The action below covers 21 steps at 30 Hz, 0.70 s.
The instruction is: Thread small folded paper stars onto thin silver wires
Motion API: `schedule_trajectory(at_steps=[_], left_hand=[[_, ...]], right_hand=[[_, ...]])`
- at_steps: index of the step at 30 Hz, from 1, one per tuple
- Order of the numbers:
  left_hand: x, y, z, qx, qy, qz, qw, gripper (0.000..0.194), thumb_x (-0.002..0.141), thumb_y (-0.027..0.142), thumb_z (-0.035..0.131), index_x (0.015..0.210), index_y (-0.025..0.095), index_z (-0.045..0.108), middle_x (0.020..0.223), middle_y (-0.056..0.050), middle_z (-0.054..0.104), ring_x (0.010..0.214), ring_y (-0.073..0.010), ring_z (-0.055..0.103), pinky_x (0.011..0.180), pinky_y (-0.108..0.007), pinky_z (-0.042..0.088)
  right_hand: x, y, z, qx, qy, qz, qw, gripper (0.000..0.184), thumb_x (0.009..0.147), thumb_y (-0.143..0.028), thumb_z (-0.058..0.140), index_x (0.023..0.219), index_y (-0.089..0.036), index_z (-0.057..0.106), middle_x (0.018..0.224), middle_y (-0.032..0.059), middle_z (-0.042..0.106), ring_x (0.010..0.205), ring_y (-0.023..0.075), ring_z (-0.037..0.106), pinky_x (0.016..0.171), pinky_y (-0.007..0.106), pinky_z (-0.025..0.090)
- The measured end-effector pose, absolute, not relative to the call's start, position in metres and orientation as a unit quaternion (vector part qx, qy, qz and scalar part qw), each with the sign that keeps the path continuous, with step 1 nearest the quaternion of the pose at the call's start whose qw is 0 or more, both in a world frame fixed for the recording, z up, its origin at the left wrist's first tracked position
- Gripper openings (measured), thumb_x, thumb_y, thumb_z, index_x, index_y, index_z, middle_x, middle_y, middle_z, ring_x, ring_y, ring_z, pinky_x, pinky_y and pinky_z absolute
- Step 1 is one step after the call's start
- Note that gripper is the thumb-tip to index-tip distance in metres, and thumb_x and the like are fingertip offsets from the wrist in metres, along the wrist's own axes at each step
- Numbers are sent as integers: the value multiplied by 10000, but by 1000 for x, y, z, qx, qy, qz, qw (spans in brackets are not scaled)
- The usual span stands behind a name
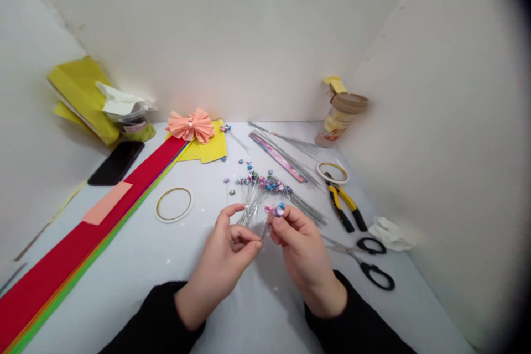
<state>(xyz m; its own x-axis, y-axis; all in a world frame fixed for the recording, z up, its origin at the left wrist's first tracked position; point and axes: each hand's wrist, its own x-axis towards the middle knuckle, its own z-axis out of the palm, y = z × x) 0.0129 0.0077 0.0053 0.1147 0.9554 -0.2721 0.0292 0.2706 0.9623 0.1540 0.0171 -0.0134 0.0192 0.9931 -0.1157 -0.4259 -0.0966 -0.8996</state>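
My left hand (226, 249) and my right hand (296, 240) meet above the white table, both in black sleeves. The right hand's fingers pinch a thin wire stem topped with small pink and blue paper stars (276, 209). The left hand's thumb and fingers close on the lower end of that wire near the right hand. Just beyond my fingers lies a bundle of wire stems with coloured stars (261, 183) on their tips.
Black-handled scissors (365, 257) and yellow pliers (342, 204) lie at the right beside a tape roll (332, 171) and a lidded jar (342, 116). Bare wires (290, 155) lie behind. At the left: coloured paper sheets (83, 238), a tape ring (174, 204), a phone (116, 162), a peach paper flower (191, 125).
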Motion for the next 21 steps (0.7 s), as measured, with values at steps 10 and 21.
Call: schedule_trajectory(at_steps=[10,21], left_hand=[[14,10,7,441,552,408,579,611,696,200,687,1197,185,338,675,51,658,667,-128,614,654,-233,468],[13,10,8,456,555,393,574,622,698,219,690,1209,185,336,686,36,673,683,-144,626,676,-255,477]], right_hand=[[156,8,-11,-479,-451,391,643,102,831,-226,650,882,-242,564,804,-24,518,714,125,501,633,244,424],[165,9,-3,-514,-531,307,600,81,880,-236,576,940,-242,629,875,26,545,781,177,534,662,299,427]])
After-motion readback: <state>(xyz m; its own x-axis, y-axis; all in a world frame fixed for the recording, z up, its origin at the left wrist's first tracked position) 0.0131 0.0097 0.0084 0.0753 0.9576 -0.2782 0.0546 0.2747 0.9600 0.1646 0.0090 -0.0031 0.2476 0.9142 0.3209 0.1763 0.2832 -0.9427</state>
